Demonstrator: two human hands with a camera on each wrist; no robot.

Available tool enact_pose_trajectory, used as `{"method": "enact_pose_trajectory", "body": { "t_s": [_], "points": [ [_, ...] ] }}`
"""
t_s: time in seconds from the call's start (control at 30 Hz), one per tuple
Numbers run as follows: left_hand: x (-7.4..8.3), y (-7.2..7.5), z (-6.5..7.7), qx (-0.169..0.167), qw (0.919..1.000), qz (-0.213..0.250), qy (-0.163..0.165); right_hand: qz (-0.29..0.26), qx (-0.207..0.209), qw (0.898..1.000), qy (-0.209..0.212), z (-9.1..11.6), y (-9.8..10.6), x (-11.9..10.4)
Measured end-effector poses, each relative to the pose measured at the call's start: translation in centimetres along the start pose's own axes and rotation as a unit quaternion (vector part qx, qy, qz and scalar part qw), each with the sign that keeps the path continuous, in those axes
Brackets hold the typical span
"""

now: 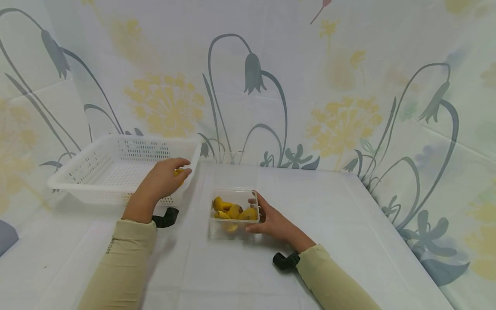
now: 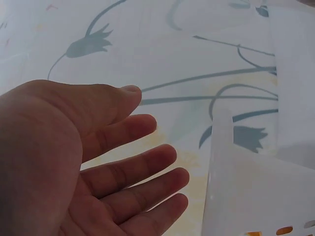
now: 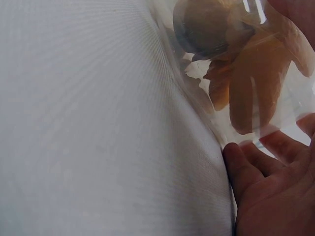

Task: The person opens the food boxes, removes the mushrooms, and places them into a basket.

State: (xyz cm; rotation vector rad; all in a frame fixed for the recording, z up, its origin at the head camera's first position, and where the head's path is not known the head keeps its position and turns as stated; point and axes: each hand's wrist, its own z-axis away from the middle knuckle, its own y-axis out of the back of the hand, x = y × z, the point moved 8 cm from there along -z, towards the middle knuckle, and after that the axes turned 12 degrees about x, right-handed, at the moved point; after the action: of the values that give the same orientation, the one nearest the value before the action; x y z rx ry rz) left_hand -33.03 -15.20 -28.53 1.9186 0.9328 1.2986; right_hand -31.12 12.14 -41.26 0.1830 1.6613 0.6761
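A clear plastic box [image 1: 230, 232] stands on the table, holding several yellow, curved pieces [image 1: 234, 211] with brown patches that look like small bananas. My right hand [image 1: 276, 221] grips the box at its right side, thumb toward the near side and fingers along the right wall. In the right wrist view the fingertips [image 3: 235, 153] are against the clear plastic. Over the right end of a white perforated basket [image 1: 87, 189] hovers my left hand [image 1: 167, 176], its fingers spread apart and nothing in them in the left wrist view. A bit of yellow [image 1: 179, 171] shows beside its thumb in the head view.
Yellow also shows through the basket's lower holes. A white cloth [image 1: 329, 215] covers the table, and a flower-printed curtain [image 1: 294, 86] hangs behind it. Near the left edge lies a grey-blue object [image 1: 7, 237], partly out of view.
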Motion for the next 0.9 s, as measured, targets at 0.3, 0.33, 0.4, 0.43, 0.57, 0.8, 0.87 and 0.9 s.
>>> {"method": "enact_pose_trajectory", "body": {
  "t_s": [0.3,0.33,0.4,0.43,0.57,0.8,0.87,0.9],
  "points": [
    [1.1,-0.3,0.1,-0.009,0.9998,-0.001,-0.018,-0.006,-0.006,1.0,0.004,-0.1,0.1,0.0],
    [1.2,-0.4,0.2,-0.012,0.9997,-0.001,-0.019,-0.005,-0.006,1.0,0.003,-0.1,0.0,0.0],
    [1.6,-0.6,0.3,-0.017,0.9995,-0.002,-0.027,-0.006,-0.007,1.0,0.002,-0.1,0.0,0.0],
    [1.9,-0.7,0.3,-0.021,0.9993,-0.002,-0.032,-0.006,-0.007,1.0,0.003,-0.1,0.0,0.0],
    [2.7,-1.1,0.6,-0.037,0.9979,0.002,-0.053,-0.012,-0.009,1.0,0.003,-0.2,0.0,0.1],
    [3.8,-1.5,1.0,-0.047,0.9954,0.008,-0.083,-0.011,-0.009,1.0,0.009,-0.1,0.0,-0.2],
    [4.0,-1.6,1.0,-0.044,0.9951,0.006,-0.088,-0.009,-0.008,1.0,0.011,-0.1,0.0,-0.2],
    [4.1,-1.6,1.0,-0.044,0.9948,0.005,-0.091,-0.009,-0.008,1.0,0.011,-0.1,0.0,-0.2]
  ]
}}
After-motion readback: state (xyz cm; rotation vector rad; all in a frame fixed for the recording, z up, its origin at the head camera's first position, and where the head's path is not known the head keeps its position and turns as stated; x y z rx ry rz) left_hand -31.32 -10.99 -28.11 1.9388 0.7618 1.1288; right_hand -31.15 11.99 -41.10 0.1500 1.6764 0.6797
